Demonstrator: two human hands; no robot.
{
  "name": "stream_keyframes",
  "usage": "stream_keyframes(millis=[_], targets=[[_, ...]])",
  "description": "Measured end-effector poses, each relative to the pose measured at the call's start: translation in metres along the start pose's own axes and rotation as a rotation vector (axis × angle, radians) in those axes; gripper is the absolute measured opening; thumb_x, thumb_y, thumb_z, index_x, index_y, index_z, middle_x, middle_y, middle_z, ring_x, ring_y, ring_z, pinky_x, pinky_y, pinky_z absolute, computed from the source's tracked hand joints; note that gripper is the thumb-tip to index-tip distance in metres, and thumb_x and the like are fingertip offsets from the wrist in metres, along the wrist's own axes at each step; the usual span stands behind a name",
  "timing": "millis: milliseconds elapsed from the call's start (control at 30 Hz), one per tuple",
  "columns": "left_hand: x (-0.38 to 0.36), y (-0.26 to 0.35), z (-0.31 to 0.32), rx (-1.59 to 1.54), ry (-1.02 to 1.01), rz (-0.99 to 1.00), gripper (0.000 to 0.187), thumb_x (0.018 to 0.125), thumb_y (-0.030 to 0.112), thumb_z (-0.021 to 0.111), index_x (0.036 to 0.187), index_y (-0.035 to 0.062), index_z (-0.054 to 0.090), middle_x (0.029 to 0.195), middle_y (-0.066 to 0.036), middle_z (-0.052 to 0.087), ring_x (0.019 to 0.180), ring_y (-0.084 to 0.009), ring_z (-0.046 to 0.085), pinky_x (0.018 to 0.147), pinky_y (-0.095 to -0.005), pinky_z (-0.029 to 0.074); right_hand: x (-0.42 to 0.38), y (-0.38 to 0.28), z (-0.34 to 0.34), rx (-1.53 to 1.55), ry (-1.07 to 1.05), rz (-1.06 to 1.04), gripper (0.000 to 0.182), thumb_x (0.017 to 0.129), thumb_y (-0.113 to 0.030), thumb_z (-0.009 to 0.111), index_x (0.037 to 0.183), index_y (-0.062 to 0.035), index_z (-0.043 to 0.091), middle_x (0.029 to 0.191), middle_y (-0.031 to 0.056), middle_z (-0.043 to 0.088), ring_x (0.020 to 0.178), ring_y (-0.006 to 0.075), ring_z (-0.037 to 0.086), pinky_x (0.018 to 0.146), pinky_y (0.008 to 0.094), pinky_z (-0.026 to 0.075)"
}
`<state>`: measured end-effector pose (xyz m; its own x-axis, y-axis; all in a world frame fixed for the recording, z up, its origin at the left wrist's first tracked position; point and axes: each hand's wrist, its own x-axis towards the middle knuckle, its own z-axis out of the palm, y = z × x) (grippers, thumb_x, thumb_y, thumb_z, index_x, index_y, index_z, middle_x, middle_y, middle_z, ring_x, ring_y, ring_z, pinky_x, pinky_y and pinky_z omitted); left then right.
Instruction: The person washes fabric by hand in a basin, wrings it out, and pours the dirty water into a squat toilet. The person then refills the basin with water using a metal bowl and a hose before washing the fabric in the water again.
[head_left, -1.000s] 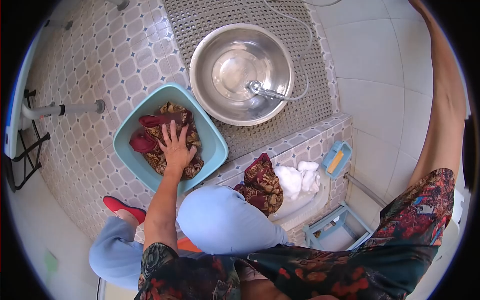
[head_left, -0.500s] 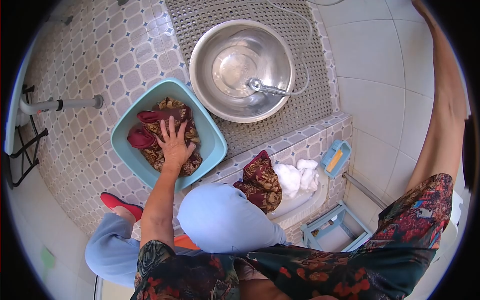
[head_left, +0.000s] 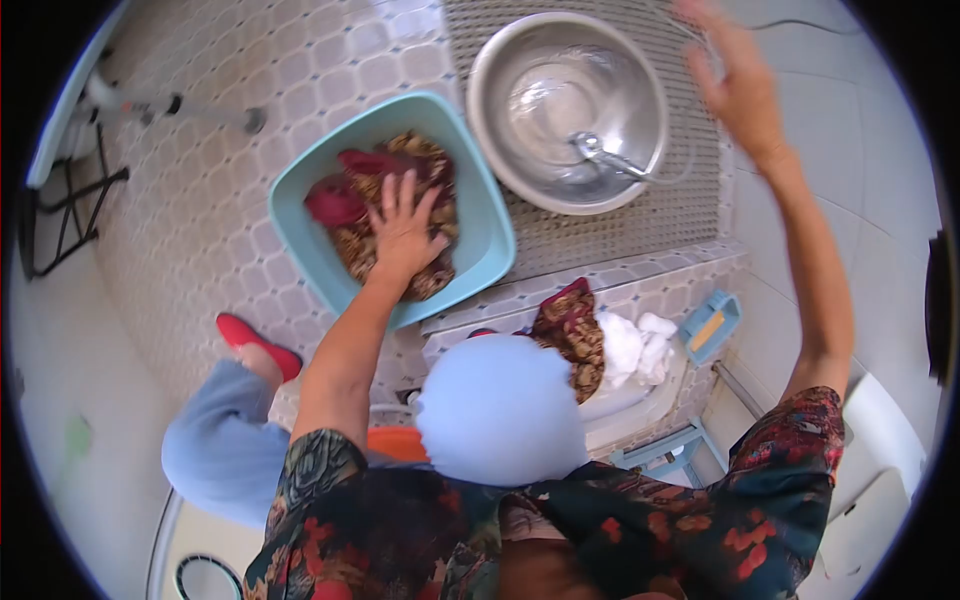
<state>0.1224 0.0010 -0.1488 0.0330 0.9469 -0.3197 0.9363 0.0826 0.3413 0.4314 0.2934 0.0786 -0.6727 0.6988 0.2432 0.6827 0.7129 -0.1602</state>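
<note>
My left hand (head_left: 405, 235) lies with fingers spread on a dark red and gold patterned cloth (head_left: 375, 245), which sits bunched in a light blue plastic tub (head_left: 492, 235). My right hand (head_left: 738, 85) is raised beyond the right rim of a round metal basin (head_left: 485, 120). It is blurred, with thumb and fingers apart, and nothing shows in it. A chrome shower head (head_left: 600, 150) rests in the basin, its handle across the right rim and its hose leading off to the right.
Another patterned cloth (head_left: 572, 335) and a white cloth (head_left: 635, 345) lie on a white ledge (head_left: 640, 400) beside my knee. A small blue holder (head_left: 712, 325) carries a yellow bar. The basin stands on a perforated mat (head_left: 580, 235). A pipe and a black frame (head_left: 75, 205) are at left.
My right hand has come into view at the upper right, swinging in toward the basin. My left hand stays on the cloth. The whole view has shifted, so the tub and basin appear further right.
</note>
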Motion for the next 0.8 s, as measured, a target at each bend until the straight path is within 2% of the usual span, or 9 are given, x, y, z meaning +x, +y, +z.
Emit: stream_keyframes(millis=[33, 67, 200, 300, 333, 467, 600, 767, 800], targets=[[-0.001, 0.001, 0.0, -0.002, 0.0, -0.001, 0.082, 0.067, 0.037, 0.075, 0.14, 0.0251, 0.041, 0.157, -0.01, 0.011, 0.145, -0.0368, 0.0, 0.104, -0.0726, 0.017, -0.006, -0.053, 0.019, 0.232, -0.077, -0.059, 0.039, 0.085, -0.007, 0.065, 0.124, -0.0113, 0.06, 0.131, 0.0085, 0.057, 0.12, 0.0257, 0.054, 0.102, 0.0346, 0.042], [-0.003, 0.002, 0.0, -0.01, -0.006, -0.001, 0.082, 0.067, 0.037, 0.075, 0.14, 0.0249, 0.041, 0.157, -0.01, 0.011, 0.145, -0.0369, 0.001, 0.104, -0.0723, 0.017, -0.019, -0.088, 0.053, 0.359, -0.049, -0.128, 0.03, 0.084, -0.007, 0.062, 0.114, -0.0072, 0.063, 0.118, 0.0136, 0.062, 0.109, 0.0322, 0.058, 0.095, 0.0393, 0.045], [-0.009, -0.009, -0.011, -0.169, 0.176, 0.123, 0.068, 0.071, 0.029, 0.071, 0.134, 0.0202, 0.049, 0.152, -0.016, 0.021, 0.142, -0.04, 0.014, 0.105, -0.0674, 0.021, -0.043, -0.193, 0.149, 0.667, -0.229, -0.084, 0.034, 0.086, -0.014, 0.061, 0.119, -0.0063, 0.059, 0.123, 0.017, 0.058, 0.113, 0.035, 0.054, 0.096, 0.0435, 0.044], [-0.024, -0.024, -0.019, -0.356, 0.571, 0.119, 0.06, 0.073, 0.012, 0.069, 0.13, 0.0098, 0.051, 0.144, -0.02, 0.033, 0.134, -0.0412, 0.031, 0.109, -0.0523, 0.028, -0.035, -0.227, 0.21, 0.638, -0.148, 0.085, 0.047, 0.086, -0.022, 0.062, 0.13, -0.0064, 0.05, 0.129, 0.0206, 0.05, 0.118, 0.0384, 0.048, 0.098, 0.0464, 0.041], [-0.033, -0.025, -0.025, -0.267, 0.677, 0.05, 0.061, 0.074, 0.009, 0.069, 0.13, 0.0027, 0.048, 0.138, -0.022, 0.038, 0.13, -0.0411, 0.035, 0.108, -0.0474, 0.031, -0.031, -0.238, 0.227, 0.614, -0.102, 0.194, 0.067, 0.083, -0.033, 0.068, 0.139, -0.012, 0.04, 0.132, 0.022, 0.045, 0.121, 0.0437, 0.041, 0.098, 0.0499, 0.04], [-0.045, -0.02, -0.031, -0.276, 0.835, -0.308, 0.062, 0.078, 0.018, 0.068, 0.131, -0.0019, 0.044, 0.134, -0.022, 0.042, 0.124, -0.0413, 0.039, 0.106, -0.05, 0.03, -0.023, -0.296, 0.271, 0.333, -0.368, 0.495, 0.086, 0.071, -0.047, 0.076, 0.143, -0.0254, 0.035, 0.133, 0.019, 0.044, 0.121, 0.047, 0.039, 0.094, 0.0522, 0.043], [-0.031, -0.031, -0.037, -0.119, 0.758, -0.408, 0.066, 0.08, 0.031, 0.069, 0.133, 0.001, 0.044, 0.134, -0.021, 0.044, 0.119, -0.0384, 0.043, 0.101, -0.0492, 0.034, -0.014, -0.291, 0.297, 0.269, -0.39, 0.308, 0.083, 0.071, -0.046, 0.077, 0.142, -0.0259, 0.038, 0.122, 0.0184, 0.05, 0.114, 0.0434, 0.048, 0.087, 0.0494, 0.049], [-0.01, -0.048, -0.062, -0.091, 0.638, -0.344, 0.075, 0.077, 0.047, 0.071, 0.135, 0.0064, 0.045, 0.128, -0.023, 0.053, 0.112, -0.0398, 0.052, 0.097, -0.0501, 0.039, -0.018, -0.277, 0.307, 0.471, -0.444, 0.379, 0.073, 0.073, -0.041, 0.075, 0.136, -0.0217, 0.044, 0.11, 0.0192, 0.058, 0.102, 0.0407, 0.058, 0.087, 0.0489, 0.048], [-0.005, -0.055, -0.065, -0.293, 0.484, -0.413, 0.078, 0.078, 0.052, 0.068, 0.137, 0.0078, 0.043, 0.122, -0.024, 0.057, 0.109, -0.042, 0.055, 0.096, -0.05, 0.041, -0.021, -0.275, 0.308, 0.539, -0.404, 0.389, 0.069, 0.073, -0.038, 0.075, 0.133, -0.0198, 0.047, 0.106, 0.0188, 0.059, 0.099, 0.0397, 0.059, 0.087, 0.0484, 0.048]])
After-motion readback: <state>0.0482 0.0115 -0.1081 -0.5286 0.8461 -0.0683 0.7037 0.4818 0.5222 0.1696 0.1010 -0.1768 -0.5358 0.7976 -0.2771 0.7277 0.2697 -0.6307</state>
